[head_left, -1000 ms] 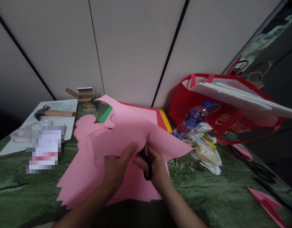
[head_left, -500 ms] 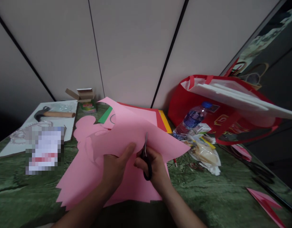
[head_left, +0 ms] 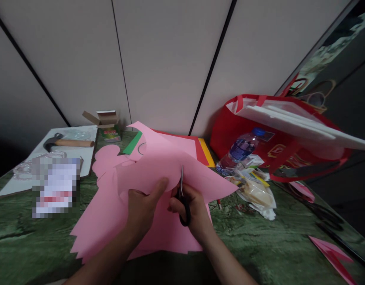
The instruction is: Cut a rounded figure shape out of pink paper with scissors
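A curved sheet of pink paper (head_left: 170, 160) is held up at the centre of the head view. My left hand (head_left: 143, 206) is closed on its lower edge, thumb on top and the other fingers hidden underneath. Black-handled scissors (head_left: 184, 206) sit in my right hand (head_left: 197, 208), with fingers through the loops. Their blades point away from me and lie in a cut in the sheet, just right of my left thumb. Below my hands a stack of pink paper (head_left: 96, 221) covers the table, and rounded pink cut-outs (head_left: 106, 156) rest at its upper left.
At left, a hammer (head_left: 72, 142) lies on a white board (head_left: 86, 166), near a green box (head_left: 109, 132). On the right are a water bottle (head_left: 240, 150), a red bag (head_left: 226, 126) with white boards, plastic wrappers (head_left: 258, 194) and folded pink paper (head_left: 330, 253). A wall stands behind.
The held sheet has shifted and turned slightly, its upper left tip moving a little right. Both hands keep their hold, nearly in place, and the blades look closer together.
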`<state>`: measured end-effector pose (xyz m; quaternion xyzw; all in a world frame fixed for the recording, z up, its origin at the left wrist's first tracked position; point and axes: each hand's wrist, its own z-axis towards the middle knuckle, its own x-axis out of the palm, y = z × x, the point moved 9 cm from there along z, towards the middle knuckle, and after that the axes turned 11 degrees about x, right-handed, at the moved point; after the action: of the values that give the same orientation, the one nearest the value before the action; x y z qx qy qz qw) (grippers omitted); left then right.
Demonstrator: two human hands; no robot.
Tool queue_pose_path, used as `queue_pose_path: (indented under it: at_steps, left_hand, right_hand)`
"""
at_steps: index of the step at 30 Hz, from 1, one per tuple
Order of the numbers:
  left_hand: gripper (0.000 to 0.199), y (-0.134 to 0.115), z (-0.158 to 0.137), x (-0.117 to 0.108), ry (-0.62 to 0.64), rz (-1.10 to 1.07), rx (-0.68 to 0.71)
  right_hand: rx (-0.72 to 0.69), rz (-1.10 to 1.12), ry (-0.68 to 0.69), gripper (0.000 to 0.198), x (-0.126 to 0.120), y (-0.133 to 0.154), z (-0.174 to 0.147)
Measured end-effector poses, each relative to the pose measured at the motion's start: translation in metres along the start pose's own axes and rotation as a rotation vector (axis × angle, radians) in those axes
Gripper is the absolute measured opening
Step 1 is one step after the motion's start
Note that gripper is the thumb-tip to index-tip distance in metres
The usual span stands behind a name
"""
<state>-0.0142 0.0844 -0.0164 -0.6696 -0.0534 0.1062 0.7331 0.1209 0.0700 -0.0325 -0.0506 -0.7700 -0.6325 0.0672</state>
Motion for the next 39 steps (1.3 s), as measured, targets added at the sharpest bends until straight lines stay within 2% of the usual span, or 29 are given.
queue_pose_path:
  at_steps: [5, 16, 21, 30, 33, 39]
  left_hand:
    - [0.035, -0.002, -0.001, 0.002, 0.037, -0.001, 0.023]
    - [0.035, -0.004, 0.001, 0.003, 0.024, -0.014, 0.027]
    - [0.042, 0.000, 0.002, 0.001, 0.014, -0.006, 0.030]
    - [0.044, -0.004, -0.001, 0.005, 0.052, -0.040, 0.030]
    - [0.039, -0.008, -0.001, 0.009, 0.081, -0.055, 0.058]
    - [0.022, -0.007, 0.002, -0.001, -0.021, -0.029, 0.086]
  right_hand:
    - [-0.005, 0.003, 0.010, 0.023, 0.001, 0.001, 0.000]
    - [-0.003, 0.006, 0.021, 0.018, 0.002, 0.001, -0.001]
    - [0.005, 0.015, 0.019, 0.017, 0.002, -0.001, -0.001]
    - [0.017, 0.039, 0.027, 0.023, 0.006, -0.004, -0.003]
    - [0.012, 0.047, 0.057, 0.026, 0.013, -0.007, -0.004]
    - [0.017, 0.040, 0.100, 0.026, 0.015, -0.011, -0.002]
